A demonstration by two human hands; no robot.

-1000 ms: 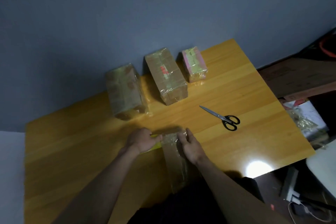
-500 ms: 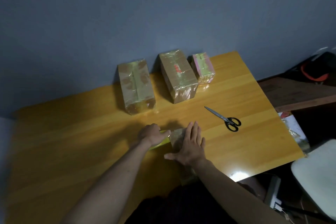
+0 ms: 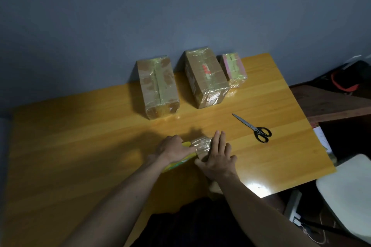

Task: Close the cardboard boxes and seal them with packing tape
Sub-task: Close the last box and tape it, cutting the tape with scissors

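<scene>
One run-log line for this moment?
left hand: grips tape roll | right hand: presses box | scissors: idle

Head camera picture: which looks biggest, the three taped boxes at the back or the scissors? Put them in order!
1. Left brown box and middle brown box: too alike in apparent size to rank.
2. Pink box, clearly smaller.
3. Scissors, long but thin; they also lie nearer the camera, which flatters them.

Scissors (image 3: 253, 128) right, boxes (image 3: 204, 77) behind
</scene>
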